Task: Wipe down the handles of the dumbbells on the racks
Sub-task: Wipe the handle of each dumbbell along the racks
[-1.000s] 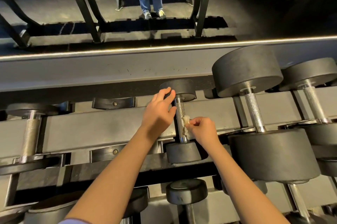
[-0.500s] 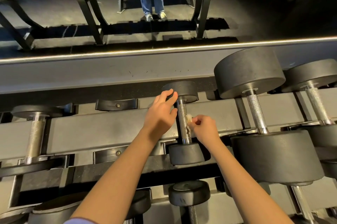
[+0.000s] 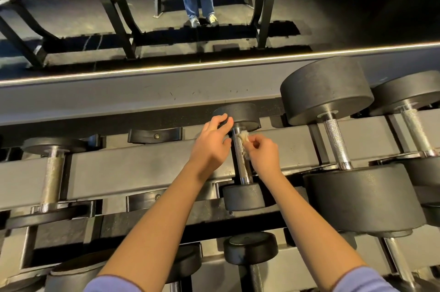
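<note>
A small black dumbbell lies across the grey rack [image 3: 142, 168] in the middle, its knurled steel handle [image 3: 243, 168] running from the far head [image 3: 240, 115] to the near head [image 3: 244, 196]. My left hand [image 3: 210, 146] rests with its fingertips on the far head's edge, thumb close to the handle. My right hand [image 3: 263, 155] pinches a small whitish cloth [image 3: 244, 137] and presses it on the upper part of the handle, just below the far head.
A large dumbbell [image 3: 337, 141] sits close on the right, with another [image 3: 414, 125] beyond it. A dumbbell [image 3: 51, 177] lies at the left, past an empty saddle [image 3: 154, 135]. Lower-tier dumbbells [image 3: 251, 247] sit below. A mirror [image 3: 71, 25] above reflects racks and a person's legs.
My right hand has slid the cloth up the handle towards the far head. My left hand has stayed on the far head.
</note>
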Motion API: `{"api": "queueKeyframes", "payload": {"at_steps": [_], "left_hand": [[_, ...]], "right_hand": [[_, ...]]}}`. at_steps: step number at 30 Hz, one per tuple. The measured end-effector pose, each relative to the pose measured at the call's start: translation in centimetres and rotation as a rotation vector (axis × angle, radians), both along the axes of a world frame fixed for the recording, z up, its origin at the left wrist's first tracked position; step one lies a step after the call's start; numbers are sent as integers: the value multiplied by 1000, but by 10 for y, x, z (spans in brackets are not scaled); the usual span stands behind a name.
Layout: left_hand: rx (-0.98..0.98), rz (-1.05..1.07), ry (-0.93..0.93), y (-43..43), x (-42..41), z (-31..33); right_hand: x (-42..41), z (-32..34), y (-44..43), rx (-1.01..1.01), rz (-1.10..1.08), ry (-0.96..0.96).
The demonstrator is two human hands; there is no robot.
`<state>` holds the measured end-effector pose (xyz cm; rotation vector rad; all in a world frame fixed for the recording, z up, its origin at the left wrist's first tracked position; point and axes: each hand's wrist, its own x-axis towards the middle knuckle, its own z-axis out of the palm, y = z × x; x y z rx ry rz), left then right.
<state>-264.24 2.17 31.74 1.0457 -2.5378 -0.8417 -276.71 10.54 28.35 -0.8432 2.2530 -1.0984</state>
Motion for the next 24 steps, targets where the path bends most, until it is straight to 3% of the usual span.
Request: {"api": "queueKeyframes", "payload": {"at_steps": [7, 12, 17, 24], "left_hand": [[24, 17, -32, -1, -2, -1], [34, -7, -65, -5, 0, 1], [21, -25, -68, -7, 1, 1], [2, -34, -87, -5, 2, 1]], "right_hand": [[10, -1, 26, 85, 176, 149], [0, 12, -8, -17, 81, 166], [3, 9, -10, -21, 56, 128], [7, 6, 21, 135, 123, 54]]}}
